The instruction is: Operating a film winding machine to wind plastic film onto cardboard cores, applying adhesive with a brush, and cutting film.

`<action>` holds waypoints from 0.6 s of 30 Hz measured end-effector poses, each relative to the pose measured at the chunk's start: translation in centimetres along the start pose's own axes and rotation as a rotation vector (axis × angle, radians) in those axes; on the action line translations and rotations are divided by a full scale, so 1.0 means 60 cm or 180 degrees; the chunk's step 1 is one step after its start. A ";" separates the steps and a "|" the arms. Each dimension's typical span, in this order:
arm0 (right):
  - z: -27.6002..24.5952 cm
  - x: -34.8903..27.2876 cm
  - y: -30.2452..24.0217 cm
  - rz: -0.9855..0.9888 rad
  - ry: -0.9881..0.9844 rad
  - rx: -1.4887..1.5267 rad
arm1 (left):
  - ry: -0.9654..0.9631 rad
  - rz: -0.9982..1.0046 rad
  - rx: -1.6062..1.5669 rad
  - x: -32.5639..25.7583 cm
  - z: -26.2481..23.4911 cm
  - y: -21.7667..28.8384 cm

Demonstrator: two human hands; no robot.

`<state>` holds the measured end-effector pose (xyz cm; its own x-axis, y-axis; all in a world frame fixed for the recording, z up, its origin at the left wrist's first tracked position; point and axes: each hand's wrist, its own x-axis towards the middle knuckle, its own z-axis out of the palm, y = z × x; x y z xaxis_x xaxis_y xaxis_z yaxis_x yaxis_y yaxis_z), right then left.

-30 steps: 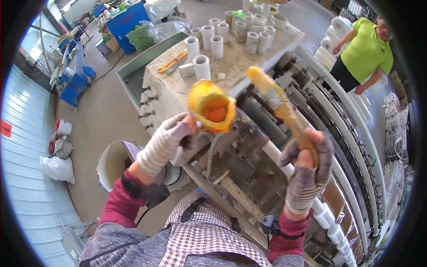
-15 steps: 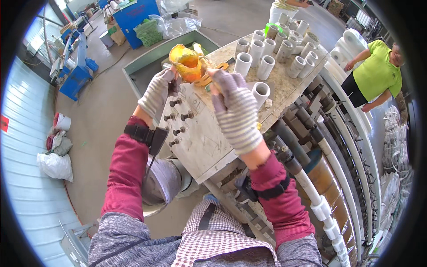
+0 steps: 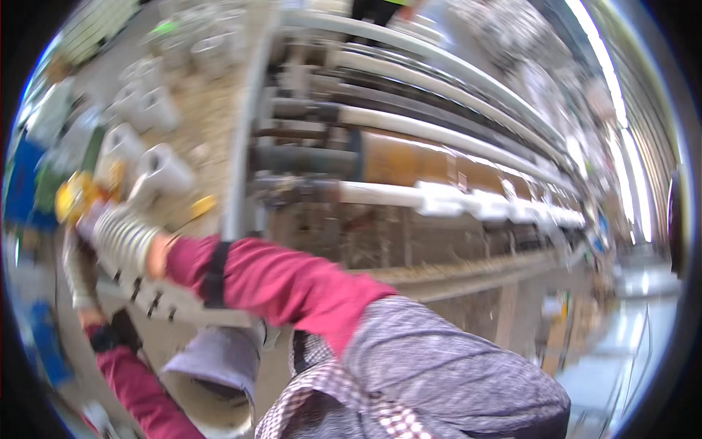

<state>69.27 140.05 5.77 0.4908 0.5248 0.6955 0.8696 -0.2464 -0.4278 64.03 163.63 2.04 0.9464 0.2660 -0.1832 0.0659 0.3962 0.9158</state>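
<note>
The picture is smeared by motion. At the far left, a yellow-orange cup-shaped thing (image 3: 72, 197) with an uneven rim sits at the fingertips of both hands. My left hand (image 3: 79, 269), in a striped knit glove, closes on it from below, its fingers partly hidden behind the other hand. My right hand (image 3: 123, 233), gloved the same way, is closed against its near side; what its fingers pinch, if anything, is too blurred to make out. Beside my right hand, a thick white tube (image 3: 165, 171) stands on the worktable (image 3: 212, 164), and a small yellow piece (image 3: 203, 206) lies there.
Several more white tubes (image 3: 146, 106) stand farther back. Right of the table runs a machine with long rollers, a brown roller (image 3: 417, 157) and small white rolls (image 3: 439, 199) among them. A lined bucket (image 3: 216, 358) stands below my arms. A person's dark-clothed legs (image 3: 373, 10) show beyond the machine.
My view has swung to the right, so the hands, cup-shaped thing and table now appear at the far left and the roller machine fills the middle. Both hands stay at the yellow-orange thing.
</note>
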 end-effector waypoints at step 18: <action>-0.844 -0.579 0.088 0.1975 0.0601 -0.0598 | -0.3423 0.3515 0.3858 -0.106 0.989 -0.285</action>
<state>59.49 79.26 8.58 0.8884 0.0931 0.4496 0.4097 -0.6027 -0.6847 75.66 103.00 8.75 0.4549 -0.8079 0.3746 -0.8876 -0.3768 0.2650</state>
